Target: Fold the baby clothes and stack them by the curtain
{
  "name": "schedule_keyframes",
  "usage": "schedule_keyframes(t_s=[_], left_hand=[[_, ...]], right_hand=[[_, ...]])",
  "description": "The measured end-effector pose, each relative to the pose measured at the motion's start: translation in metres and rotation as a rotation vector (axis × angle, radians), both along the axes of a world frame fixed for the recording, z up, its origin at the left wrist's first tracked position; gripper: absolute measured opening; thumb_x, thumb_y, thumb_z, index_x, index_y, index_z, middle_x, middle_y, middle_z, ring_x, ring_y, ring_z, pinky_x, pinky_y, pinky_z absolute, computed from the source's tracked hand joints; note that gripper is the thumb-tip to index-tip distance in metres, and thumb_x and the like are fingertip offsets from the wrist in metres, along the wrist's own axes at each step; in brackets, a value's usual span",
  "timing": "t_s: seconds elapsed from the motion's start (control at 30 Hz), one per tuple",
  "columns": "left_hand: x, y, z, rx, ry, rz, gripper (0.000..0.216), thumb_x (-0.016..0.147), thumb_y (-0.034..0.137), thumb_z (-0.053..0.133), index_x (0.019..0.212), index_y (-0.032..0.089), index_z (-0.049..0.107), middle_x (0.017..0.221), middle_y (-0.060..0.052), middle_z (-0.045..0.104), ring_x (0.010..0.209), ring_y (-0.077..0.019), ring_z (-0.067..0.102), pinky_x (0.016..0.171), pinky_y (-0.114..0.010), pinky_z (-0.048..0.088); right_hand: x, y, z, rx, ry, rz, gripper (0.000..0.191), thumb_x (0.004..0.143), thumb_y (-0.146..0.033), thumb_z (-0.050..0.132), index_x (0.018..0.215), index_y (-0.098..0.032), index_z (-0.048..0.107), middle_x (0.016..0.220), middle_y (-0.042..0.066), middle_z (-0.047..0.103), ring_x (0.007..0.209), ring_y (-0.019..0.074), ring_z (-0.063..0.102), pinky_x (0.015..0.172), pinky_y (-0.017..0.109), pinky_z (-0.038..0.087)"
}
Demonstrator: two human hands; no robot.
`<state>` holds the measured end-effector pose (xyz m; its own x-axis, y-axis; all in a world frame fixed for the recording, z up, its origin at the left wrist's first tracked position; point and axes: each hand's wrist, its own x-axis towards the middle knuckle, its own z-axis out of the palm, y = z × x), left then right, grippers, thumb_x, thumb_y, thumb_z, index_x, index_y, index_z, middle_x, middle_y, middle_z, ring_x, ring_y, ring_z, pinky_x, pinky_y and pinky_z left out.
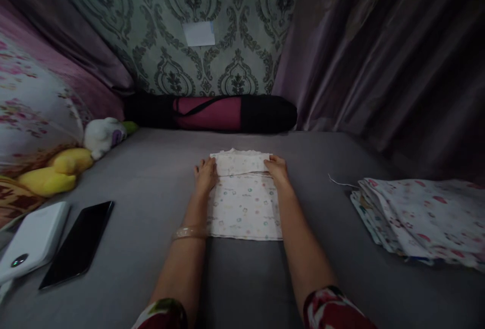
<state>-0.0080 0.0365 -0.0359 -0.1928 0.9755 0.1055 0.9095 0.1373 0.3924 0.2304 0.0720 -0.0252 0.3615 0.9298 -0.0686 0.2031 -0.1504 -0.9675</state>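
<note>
A small white cloth with pale printed dots [244, 205] lies flat on the grey bed sheet [242, 278] straight ahead of me. Its far end is folded back toward me as a narrow band [240, 163]. My left hand [205, 173] pinches the left end of that band, fingers closed on the cloth. My right hand [277, 170] grips the right end the same way. A clear bangle sits on my left wrist.
A stack of folded printed cloths [417, 218] lies at the right. A black phone [79, 243] and a white box-like device [32, 240] lie at the left, near yellow and white soft toys [71, 159]. A pink-and-black rolled bag [212, 112] rests against the wall.
</note>
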Motion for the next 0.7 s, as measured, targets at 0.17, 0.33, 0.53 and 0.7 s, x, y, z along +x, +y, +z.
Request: schedule_keyframes(t_s=[0.17,0.33,0.53,0.7], left_hand=[[-0.003,-0.006,0.012,-0.014,-0.066,0.032,0.044,0.096,0.023,0.032,0.136,0.019,0.050,0.149,-0.011,0.045,0.142,-0.0292,0.032,0.113,-0.053,0.025],[-0.008,-0.010,0.030,0.111,-0.090,0.031,0.046,0.094,0.020,0.035,0.137,0.016,0.048,0.146,-0.016,0.048,0.139,-0.0292,0.037,0.112,-0.051,0.029],[0.026,0.004,0.045,0.065,-0.069,-0.194,0.045,0.092,0.016,0.037,0.135,0.015,0.051,0.135,-0.015,0.058,0.126,-0.0231,0.053,0.107,-0.037,0.038],[0.054,0.015,0.035,-0.016,0.043,-0.264,0.045,0.089,0.012,0.038,0.131,0.013,0.055,0.130,-0.015,0.061,0.125,-0.0227,0.053,0.106,-0.034,0.038]], right_hand=[[0.008,-0.003,0.008,-0.011,-0.179,-0.050,0.028,0.070,-0.010,0.059,0.095,-0.014,0.071,0.086,0.006,0.073,0.088,0.0206,0.069,0.084,0.031,0.050],[0.003,-0.018,0.020,0.039,-0.516,-0.018,0.039,0.084,-0.007,0.046,0.119,-0.012,0.063,0.105,0.015,0.070,0.103,0.0236,0.065,0.091,0.033,0.047],[-0.039,-0.029,0.023,0.210,-0.864,0.307,0.044,0.095,-0.013,0.031,0.134,-0.011,0.052,0.138,0.017,0.054,0.130,0.0244,0.047,0.109,0.040,0.032],[-0.067,-0.038,0.010,0.218,-0.969,0.656,0.054,0.095,-0.020,0.032,0.148,-0.011,0.037,0.156,0.012,0.032,0.147,0.0238,0.017,0.119,0.048,0.006]])
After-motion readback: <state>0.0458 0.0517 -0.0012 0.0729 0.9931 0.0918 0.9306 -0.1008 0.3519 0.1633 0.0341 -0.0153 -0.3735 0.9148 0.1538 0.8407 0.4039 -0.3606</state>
